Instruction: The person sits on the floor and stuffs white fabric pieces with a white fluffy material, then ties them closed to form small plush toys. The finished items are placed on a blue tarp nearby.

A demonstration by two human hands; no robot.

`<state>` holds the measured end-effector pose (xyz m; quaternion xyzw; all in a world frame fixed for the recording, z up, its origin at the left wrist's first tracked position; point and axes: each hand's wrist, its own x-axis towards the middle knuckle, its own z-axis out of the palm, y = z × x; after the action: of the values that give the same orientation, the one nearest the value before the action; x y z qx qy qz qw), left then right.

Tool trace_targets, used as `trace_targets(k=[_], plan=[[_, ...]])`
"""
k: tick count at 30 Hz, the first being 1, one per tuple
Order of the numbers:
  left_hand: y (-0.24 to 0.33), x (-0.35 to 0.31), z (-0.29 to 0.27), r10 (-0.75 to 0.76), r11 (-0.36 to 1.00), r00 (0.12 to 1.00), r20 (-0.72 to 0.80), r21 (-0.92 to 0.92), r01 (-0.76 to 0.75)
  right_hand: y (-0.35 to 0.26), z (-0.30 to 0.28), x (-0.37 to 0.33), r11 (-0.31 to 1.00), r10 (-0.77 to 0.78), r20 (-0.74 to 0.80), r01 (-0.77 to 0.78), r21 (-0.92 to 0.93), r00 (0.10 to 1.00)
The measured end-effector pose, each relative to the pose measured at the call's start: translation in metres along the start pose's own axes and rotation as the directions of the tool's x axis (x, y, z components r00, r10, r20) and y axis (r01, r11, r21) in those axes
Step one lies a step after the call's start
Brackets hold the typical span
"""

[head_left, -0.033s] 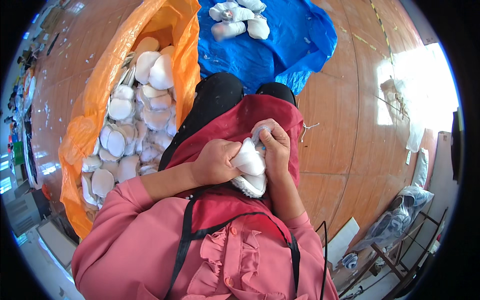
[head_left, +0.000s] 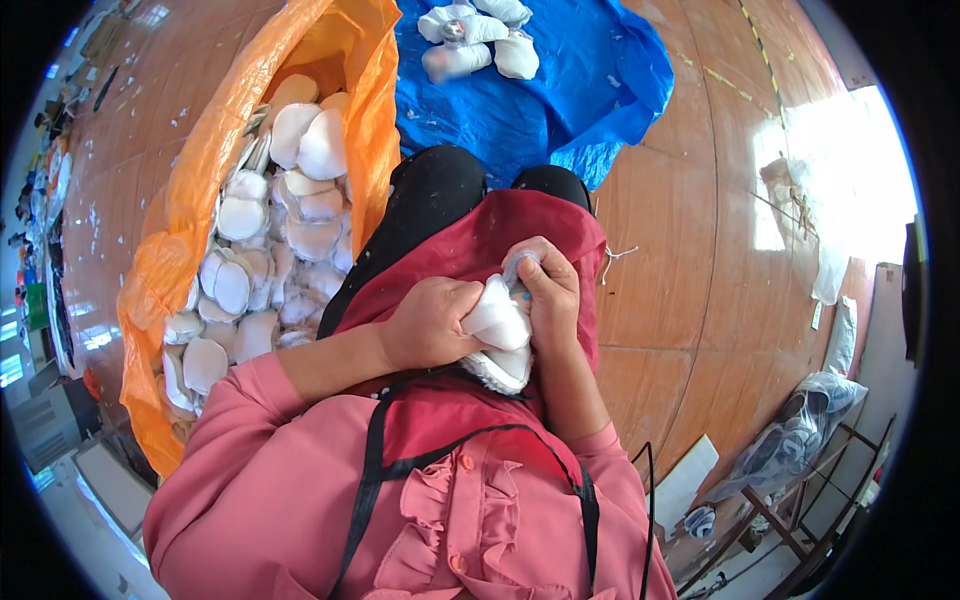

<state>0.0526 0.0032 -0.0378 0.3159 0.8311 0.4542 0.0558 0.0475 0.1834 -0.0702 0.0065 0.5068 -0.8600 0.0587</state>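
My left hand (head_left: 432, 322) and my right hand (head_left: 548, 292) both grip a white fluffy slipper (head_left: 500, 335) over my lap, which a dark red apron (head_left: 500, 240) covers. The left hand holds the slipper's left side and the right hand closes over its top right. To my left lies an orange sack (head_left: 190, 230) full of several white slippers (head_left: 300, 150).
A blue tarp (head_left: 560, 100) lies ahead on the wooden floor, with a small heap of white slippers (head_left: 480, 35) at its far edge. Clear plastic bags (head_left: 800, 440) and a metal frame stand at the lower right. A bright sunlit patch falls at the right.
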Motion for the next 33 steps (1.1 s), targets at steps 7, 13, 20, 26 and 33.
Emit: trace_targets(k=[7,13,20,26,33], plan=[[0.002,0.001,-0.022,-0.288,0.958,0.95,0.118,0.039,0.286,0.002,-0.008,0.011,0.978,0.09,0.147,-0.059,-0.202,0.985],[-0.012,0.024,-0.047,-0.175,0.984,0.897,0.407,0.047,0.171,-0.002,0.0,0.012,0.953,0.077,0.223,-0.005,-0.304,0.972],[-0.013,0.02,-0.035,-0.211,0.866,0.854,0.475,-0.314,0.388,0.006,-0.005,0.006,0.973,0.077,0.224,-0.025,-0.228,0.972],[-0.025,0.007,-0.022,-0.126,0.85,0.949,0.29,-0.462,0.254,0.009,0.005,-0.007,0.989,-0.08,0.054,0.086,-0.119,0.995],[-0.029,-0.009,-0.024,-0.162,0.816,0.955,0.25,-0.51,0.272,0.006,0.01,-0.015,0.998,-0.052,-0.03,0.053,0.047,0.998]])
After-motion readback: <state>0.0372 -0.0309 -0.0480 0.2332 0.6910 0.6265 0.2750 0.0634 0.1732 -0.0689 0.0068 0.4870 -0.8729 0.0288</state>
